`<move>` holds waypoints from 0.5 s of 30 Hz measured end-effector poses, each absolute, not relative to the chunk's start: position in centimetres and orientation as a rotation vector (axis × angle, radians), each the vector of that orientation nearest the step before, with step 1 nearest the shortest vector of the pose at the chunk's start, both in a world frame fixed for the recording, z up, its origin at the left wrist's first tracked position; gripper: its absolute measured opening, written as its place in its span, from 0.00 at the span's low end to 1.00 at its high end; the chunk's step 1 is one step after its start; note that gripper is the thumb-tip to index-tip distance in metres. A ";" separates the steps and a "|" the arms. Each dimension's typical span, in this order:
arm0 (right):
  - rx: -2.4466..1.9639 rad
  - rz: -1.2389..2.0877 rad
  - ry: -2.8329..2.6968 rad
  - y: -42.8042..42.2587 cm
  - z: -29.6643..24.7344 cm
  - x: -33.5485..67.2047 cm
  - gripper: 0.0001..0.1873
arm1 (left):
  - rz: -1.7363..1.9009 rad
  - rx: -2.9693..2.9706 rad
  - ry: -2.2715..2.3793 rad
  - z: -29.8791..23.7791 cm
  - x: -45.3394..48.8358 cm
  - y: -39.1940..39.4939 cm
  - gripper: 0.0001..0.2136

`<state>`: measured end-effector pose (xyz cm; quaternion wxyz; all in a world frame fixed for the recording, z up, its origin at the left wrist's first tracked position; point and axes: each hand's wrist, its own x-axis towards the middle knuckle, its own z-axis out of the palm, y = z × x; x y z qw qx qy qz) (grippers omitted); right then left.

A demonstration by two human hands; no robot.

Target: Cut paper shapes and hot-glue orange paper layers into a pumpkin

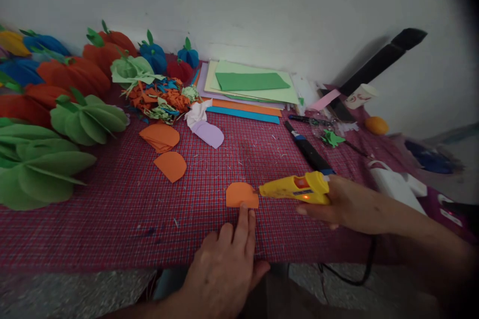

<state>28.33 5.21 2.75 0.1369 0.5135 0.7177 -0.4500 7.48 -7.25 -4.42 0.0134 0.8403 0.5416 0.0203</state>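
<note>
A yellow hot glue gun [295, 188] is gripped in my right hand [339, 202]. Its nozzle points left and meets the right edge of a half-round orange paper piece [239, 194], and a small orange light glows on its side. My left hand [228, 259] has its fingers stretched forward, the fingertips pressing the straight lower edge of that piece against the cloth. To the left lie a single folded orange piece [172, 165] and a stack of orange pieces [160, 136]. A lilac piece [209, 133] rests beyond them.
Several paper pumpkins [86, 117] crowd the left side beside a heap of paper scraps [160, 99]. Coloured sheets [258, 82] are stacked against the wall. A black cutter [309, 149], a paper cup [361, 95] and a purple-and-white power strip [445, 209] are on the right.
</note>
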 end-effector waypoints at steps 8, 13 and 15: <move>1.416 -1.204 2.112 4.7 2.3 29.6 0.24 | 0.056 2.639 1.675 -4.4 7.5 -7.3 0.27; 1.383 -1.220 2.143 4.3 2.7 29.5 0.22 | 0.066 2.641 1.686 -4.3 7.5 -7.3 0.27; 1.381 -1.209 2.124 4.2 2.9 29.5 0.22 | 0.069 2.646 1.689 -4.3 7.6 -7.3 0.27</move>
